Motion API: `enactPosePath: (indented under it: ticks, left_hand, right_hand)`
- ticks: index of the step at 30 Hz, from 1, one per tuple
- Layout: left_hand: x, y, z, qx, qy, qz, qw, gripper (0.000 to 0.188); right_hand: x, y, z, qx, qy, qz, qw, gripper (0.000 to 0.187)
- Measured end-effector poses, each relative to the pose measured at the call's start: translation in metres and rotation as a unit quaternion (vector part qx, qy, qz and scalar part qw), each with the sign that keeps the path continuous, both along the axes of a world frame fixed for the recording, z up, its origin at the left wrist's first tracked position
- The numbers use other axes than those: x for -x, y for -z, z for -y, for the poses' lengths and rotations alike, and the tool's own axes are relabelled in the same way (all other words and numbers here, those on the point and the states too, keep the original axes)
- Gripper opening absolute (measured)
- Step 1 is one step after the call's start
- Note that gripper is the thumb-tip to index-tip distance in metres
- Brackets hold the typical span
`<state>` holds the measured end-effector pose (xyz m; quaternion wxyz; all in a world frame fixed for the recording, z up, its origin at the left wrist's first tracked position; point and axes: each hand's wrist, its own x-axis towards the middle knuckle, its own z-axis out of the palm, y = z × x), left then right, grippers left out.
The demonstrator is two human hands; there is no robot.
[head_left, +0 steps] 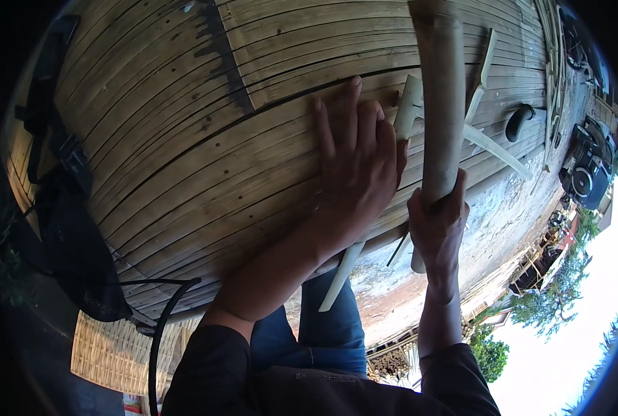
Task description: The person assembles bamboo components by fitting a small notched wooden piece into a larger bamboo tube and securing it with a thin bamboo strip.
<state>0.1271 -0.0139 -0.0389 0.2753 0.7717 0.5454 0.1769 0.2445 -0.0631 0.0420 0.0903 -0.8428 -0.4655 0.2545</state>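
Note:
My right hand (439, 225) is wrapped round a thick bamboo pole (442, 97), which extends away from me past the far edge of the view. A short end of the pole shows below the fist. To its left, my left hand (361, 159) lies on the bamboo slats with fingers spread. A pale split bamboo piece (409, 104) shows beside its fingers, and a strip end (341, 277) sticks out below the wrist toward my legs. Whether these are one piece is hidden under the palm. A thin dark piece (397, 251) shows beside my right hand, its kind unclear.
The slatted bamboo platform (163, 139) spans the view. Right of the pole lie a bent bamboo strip (486, 66), another strip (500, 151) and a dark curved object (519, 123). A black bag with straps (76, 243) sits left. Parked motorbikes (586, 163) stand far right.

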Motion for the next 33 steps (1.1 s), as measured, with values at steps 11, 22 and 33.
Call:
enactPosePath:
  ticks: [11,22,33]
  left_hand:
    - [0.0,0.0,-0.001,0.006,0.002,0.011,1.0,0.034]
    - [-0.002,0.0,0.002,0.003,0.0,0.002,1.0,0.037]
    - [-0.001,0.0,0.005,0.023,0.002,0.017,1.0,0.032]
  right_hand:
    - [0.002,-0.01,-0.009,0.066,0.019,0.009,0.998,0.038]
    - [-0.008,0.002,0.002,-0.163,-0.039,0.035,0.985,0.036]
    - [-0.025,0.007,0.014,-0.108,-0.047,0.016,0.993,0.034]
